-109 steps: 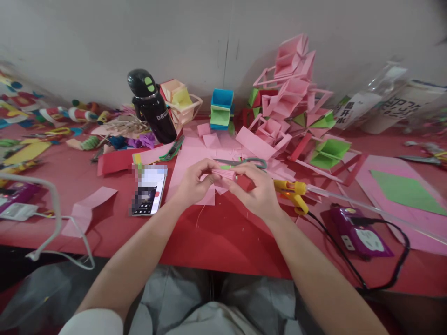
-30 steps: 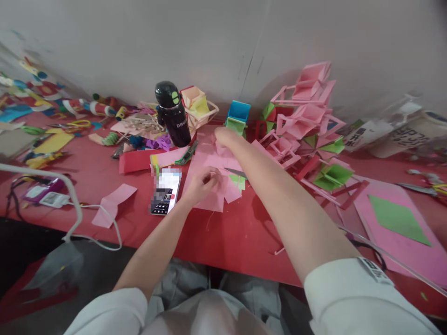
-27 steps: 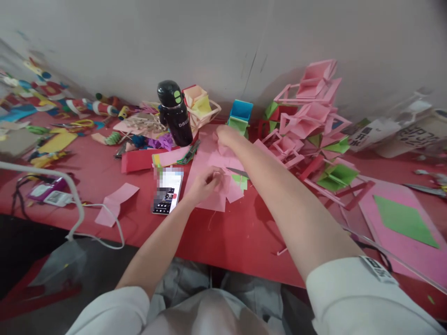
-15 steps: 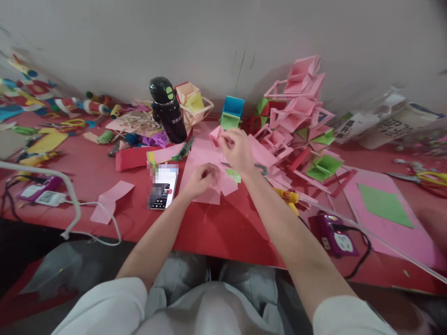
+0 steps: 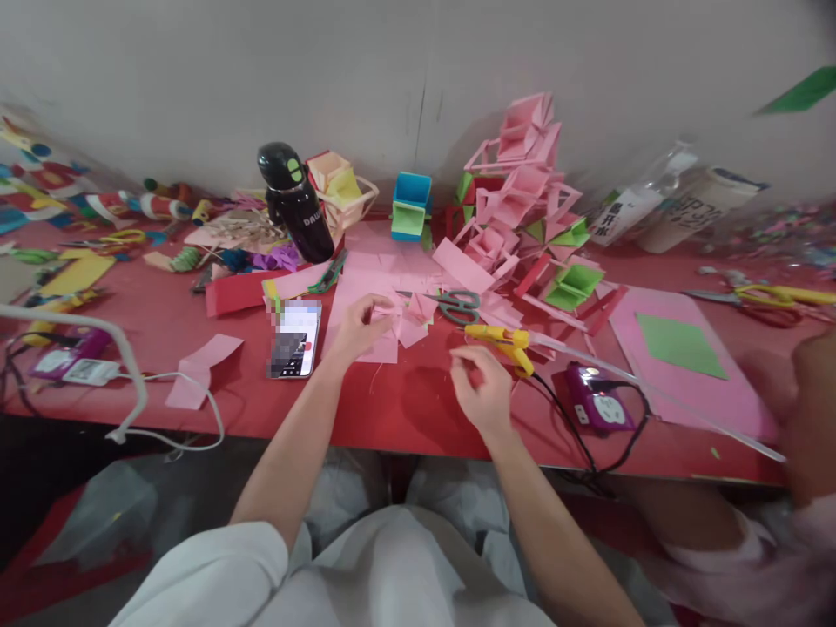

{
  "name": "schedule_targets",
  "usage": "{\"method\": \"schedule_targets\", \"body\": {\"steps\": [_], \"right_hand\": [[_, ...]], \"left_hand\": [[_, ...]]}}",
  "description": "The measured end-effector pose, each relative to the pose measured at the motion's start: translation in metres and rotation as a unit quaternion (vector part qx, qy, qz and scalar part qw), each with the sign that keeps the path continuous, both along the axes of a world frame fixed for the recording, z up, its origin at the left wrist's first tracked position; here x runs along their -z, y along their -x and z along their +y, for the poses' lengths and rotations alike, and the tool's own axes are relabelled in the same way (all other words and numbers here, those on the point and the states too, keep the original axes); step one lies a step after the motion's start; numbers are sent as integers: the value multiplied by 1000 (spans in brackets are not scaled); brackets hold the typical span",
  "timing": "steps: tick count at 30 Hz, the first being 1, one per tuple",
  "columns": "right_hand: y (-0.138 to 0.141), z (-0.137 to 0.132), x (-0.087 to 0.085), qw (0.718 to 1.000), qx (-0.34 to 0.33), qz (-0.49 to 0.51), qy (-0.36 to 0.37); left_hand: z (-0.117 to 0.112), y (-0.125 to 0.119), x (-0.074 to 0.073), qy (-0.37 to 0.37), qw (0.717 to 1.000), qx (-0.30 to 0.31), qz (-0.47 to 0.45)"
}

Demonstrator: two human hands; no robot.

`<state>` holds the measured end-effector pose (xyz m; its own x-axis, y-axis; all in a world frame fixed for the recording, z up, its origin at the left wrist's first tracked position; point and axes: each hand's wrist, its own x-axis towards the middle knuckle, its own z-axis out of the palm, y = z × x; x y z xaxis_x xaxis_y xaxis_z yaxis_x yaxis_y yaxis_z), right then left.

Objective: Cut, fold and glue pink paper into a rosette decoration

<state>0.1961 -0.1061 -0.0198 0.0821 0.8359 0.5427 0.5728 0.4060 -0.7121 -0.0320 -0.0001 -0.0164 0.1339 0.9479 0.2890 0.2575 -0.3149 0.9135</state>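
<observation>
My left hand (image 5: 364, 329) is over the pink sheets, its thumb and fingers closed on a folded piece of pink paper (image 5: 418, 308). The fingertips are partly blurred against the pink behind them. Beside that piece lie grey-handled scissors (image 5: 457, 305). My right hand (image 5: 483, 387) is over the bare red table, fingers curled and apart from the thumb, holding nothing visible. Just above it a yellow glue gun (image 5: 500, 336) rests on the table, and the hand does not grip it. A pink sheet (image 5: 366, 274) lies flat under the paper pieces.
A phone (image 5: 297, 340) and black bottle (image 5: 293, 202) stand left. Pink folded-paper structures (image 5: 515, 192) pile up at the back right. A purple power strip (image 5: 597, 401) with cables sits near the front edge. Another person's arm (image 5: 813, 409) shows at the far right.
My right hand has moved from the back of the pink sheet down and right, near the glue gun, without the pink paper. My left hand has risen slightly. Another person's arm has appeared.
</observation>
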Motion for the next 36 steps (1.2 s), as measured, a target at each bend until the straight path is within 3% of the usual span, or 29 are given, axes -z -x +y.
{"method": "schedule_targets", "body": {"steps": [4, 6, 8, 11, 13, 17, 19, 23, 27, 36], "right_hand": [[-46, -30, 20, 966, 257, 10, -31], [-66, -27, 22, 953, 297, -50, -11], [-79, -14, 21, 942, 304, -129, 63], [-86, 9, 17, 921, 282, -204, 177], [-84, 20, 14, 925, 259, -183, 208], [-73, 27, 1, 966, 178, -64, 176], [-64, 26, -7, 979, 101, -24, 173], [-41, 31, -22, 978, -11, 76, 195], [-25, 42, -26, 975, -67, 69, 201], [-18, 53, -16, 978, -97, -41, 178]], "left_hand": [[-5, -2, 7, -2, 999, 30, -21], [-5, -3, 10, -6, 999, 46, -22], [-6, -4, 12, -7, 998, 65, -23], [-9, -7, 12, 14, 996, 84, -25], [-11, -8, 9, 34, 995, 88, -23], [-14, -9, 4, 53, 995, 88, -11], [-14, -10, 3, 52, 995, 81, -15], [-14, -14, 6, 75, 996, 47, -22], [-14, -16, 6, 113, 993, 30, -17], [-18, -17, 2, 129, 990, 46, -34]]}}
